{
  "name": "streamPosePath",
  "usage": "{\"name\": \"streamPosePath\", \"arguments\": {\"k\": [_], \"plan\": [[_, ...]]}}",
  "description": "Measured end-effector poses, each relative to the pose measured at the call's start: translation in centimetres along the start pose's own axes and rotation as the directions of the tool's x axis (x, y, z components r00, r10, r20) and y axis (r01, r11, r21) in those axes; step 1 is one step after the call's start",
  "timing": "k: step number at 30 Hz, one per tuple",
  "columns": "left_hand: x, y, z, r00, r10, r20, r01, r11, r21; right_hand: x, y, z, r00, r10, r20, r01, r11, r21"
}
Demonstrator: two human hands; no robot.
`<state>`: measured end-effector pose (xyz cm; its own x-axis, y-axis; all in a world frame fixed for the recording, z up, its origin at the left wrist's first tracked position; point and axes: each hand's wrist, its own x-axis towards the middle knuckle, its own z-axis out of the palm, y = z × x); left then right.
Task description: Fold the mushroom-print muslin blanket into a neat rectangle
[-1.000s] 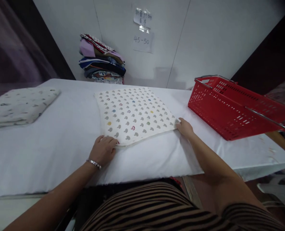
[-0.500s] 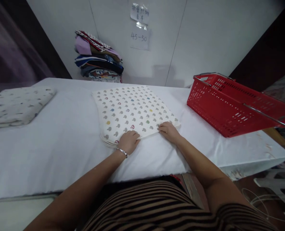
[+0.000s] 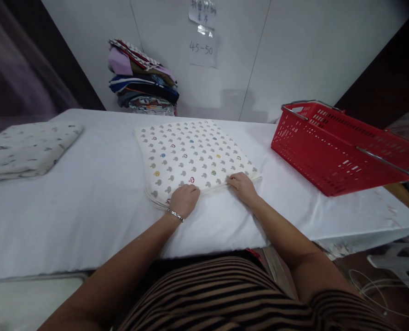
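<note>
- Here's the left hand (image 3: 184, 201), palm down, knuckles up, fingers curled over the near edge of the mushroom-print cloth (image 3: 193, 156); how firmly they close, I can't tell from here.
- Left forearm slanting up from the lower left, a silvery bracelet (image 3: 175, 214) round the wrist.
- And the right hand (image 3: 242, 187), just inside the cloth's near right corner, fingers bent, fingertips pinching that same edge!
- Right elbow bent, forearm angling inward, so the two hands sit near each other, not touching.
- The cloth itself lies folded in layers on the white-covered table (image 3: 104, 220), left of the red basket (image 3: 331, 156).
</note>
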<state>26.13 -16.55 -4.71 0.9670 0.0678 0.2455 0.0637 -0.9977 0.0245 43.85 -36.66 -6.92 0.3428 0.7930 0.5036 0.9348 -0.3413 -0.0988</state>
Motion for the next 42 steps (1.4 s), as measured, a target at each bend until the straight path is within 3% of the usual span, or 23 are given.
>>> {"name": "streamPosePath", "arguments": {"k": [10,17,24,36,42], "plan": [[0.0,-0.1,0.0,0.996,0.015,-0.093,-0.010,0.999,0.050,0.0,-0.4,0.4,0.998,0.060,-0.025,-0.062,0.993,-0.098],[-0.4,0.0,0.9,0.999,0.028,0.017,-0.029,0.998,0.053,-0.4,-0.6,0.6,0.997,0.054,0.051,-0.051,0.997,-0.065],[0.0,0.2,0.6,0.991,0.036,0.127,-0.038,0.999,0.014,-0.2,-0.9,0.2,0.994,0.073,0.080,-0.071,0.997,-0.032],[0.9,1.4,-0.2,0.990,-0.022,0.137,0.032,0.997,-0.068,-0.4,-0.7,0.3,0.997,0.025,0.067,-0.027,0.999,0.039],[1.3,1.7,0.0,0.996,0.014,0.083,-0.006,0.994,-0.105,-0.5,-0.7,0.2,0.997,0.043,0.066,-0.047,0.998,0.051]]}}
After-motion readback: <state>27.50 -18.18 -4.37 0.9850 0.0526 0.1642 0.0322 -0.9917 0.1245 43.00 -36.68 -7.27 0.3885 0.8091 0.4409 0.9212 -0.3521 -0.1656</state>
